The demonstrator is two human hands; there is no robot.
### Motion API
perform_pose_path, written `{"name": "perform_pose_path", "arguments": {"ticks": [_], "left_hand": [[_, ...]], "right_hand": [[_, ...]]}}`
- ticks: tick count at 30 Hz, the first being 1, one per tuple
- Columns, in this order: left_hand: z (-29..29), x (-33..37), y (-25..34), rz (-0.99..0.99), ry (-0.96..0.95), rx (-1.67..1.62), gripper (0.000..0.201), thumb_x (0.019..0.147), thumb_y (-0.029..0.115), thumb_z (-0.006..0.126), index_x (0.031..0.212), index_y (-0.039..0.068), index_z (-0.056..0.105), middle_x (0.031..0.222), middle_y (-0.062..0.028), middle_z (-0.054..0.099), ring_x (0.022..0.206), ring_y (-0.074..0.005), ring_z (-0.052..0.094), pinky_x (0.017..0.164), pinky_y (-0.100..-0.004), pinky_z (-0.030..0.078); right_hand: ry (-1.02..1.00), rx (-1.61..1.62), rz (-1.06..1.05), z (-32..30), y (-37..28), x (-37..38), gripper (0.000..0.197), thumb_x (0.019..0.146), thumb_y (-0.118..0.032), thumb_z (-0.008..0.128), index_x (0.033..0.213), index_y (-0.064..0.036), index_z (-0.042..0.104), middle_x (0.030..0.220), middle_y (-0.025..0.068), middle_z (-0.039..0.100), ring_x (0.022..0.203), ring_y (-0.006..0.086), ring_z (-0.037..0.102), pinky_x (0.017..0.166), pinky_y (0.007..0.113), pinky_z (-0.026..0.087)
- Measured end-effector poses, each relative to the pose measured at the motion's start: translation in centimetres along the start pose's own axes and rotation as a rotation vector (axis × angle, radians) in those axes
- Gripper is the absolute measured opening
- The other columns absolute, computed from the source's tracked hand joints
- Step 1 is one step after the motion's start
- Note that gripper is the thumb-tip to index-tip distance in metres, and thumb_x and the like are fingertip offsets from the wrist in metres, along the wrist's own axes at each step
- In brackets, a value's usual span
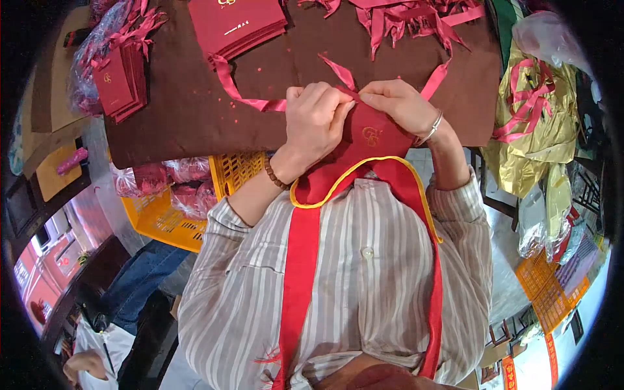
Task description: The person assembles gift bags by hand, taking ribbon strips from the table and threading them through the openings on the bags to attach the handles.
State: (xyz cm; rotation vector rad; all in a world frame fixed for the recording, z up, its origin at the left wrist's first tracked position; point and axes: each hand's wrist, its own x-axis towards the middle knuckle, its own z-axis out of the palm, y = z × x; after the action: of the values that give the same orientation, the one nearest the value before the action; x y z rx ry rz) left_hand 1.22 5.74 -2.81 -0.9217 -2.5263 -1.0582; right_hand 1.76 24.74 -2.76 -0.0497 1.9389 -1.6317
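Close to my body at the table's near edge is a dark red flat paper piece [367, 133] with a gold emblem, tilted toward me. My left hand [317, 120] is closed at its top edge, thumb and forefinger pinched where a pink ribbon [250, 101] meets it. Opposite it, my right hand [402, 107] pinches the same edge, with its fingertips almost touching the left ones. Ribbon ends trail out to the left and the right, and a short end points up between the hands. Exactly how the ribbon passes through the paper is hidden by my fingers.
A brown cloth-covered table [175, 123] holds a stack of red paper pieces [240, 32], a smaller ribboned bundle [120, 84] and a ribbon heap [409, 19]. Yellow crates [166, 224] with wrapped packs stand below left. Gold wrapping [526, 156] hangs at right.
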Motion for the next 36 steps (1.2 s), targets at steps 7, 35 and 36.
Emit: {"name": "perform_pose_path", "arguments": {"ticks": [7, 35, 36], "left_hand": [[-0.5, -0.2, -0.1, -0.040, -0.069, -0.011, 0.012, 0.072, 0.012, 0.066, 0.069, 0.010, 0.055, 0.067, -0.0026, 0.052, 0.065, -0.0200, 0.052, 0.061, -0.0335, 0.031], [-0.3, -0.5, -0.5, -0.063, -0.053, -0.065, 0.009, 0.073, 0.014, 0.066, 0.071, 0.010, 0.057, 0.067, -0.0021, 0.052, 0.066, -0.0199, 0.052, 0.062, -0.0331, 0.032], [-0.3, -0.4, -0.5, -0.063, -0.053, -0.066, 0.009, 0.073, 0.014, 0.066, 0.071, 0.010, 0.057, 0.067, -0.0021, 0.052, 0.066, -0.0199, 0.052, 0.062, -0.0331, 0.032]], "right_hand": [[-0.019, 0.105, -0.004, 0.3, 0.7, 0.1, 0.023, 0.091, -0.016, 0.050, 0.100, 0.0026, 0.059, 0.088, 0.0002, 0.060, 0.078, 0.0048, 0.053, 0.070, 0.020, 0.044], [-0.041, 0.126, 0.032, 0.1, 0.4, -0.2, 0.022, 0.088, -0.011, 0.052, 0.104, 0.0025, 0.058, 0.087, -0.0009, 0.060, 0.078, 0.0048, 0.054, 0.068, 0.019, 0.044], [-0.046, 0.138, 0.030, 0.0, 0.4, -0.3, 0.022, 0.088, -0.012, 0.051, 0.104, 0.0024, 0.058, 0.088, -0.0009, 0.060, 0.079, 0.0049, 0.053, 0.069, 0.020, 0.044]]}}
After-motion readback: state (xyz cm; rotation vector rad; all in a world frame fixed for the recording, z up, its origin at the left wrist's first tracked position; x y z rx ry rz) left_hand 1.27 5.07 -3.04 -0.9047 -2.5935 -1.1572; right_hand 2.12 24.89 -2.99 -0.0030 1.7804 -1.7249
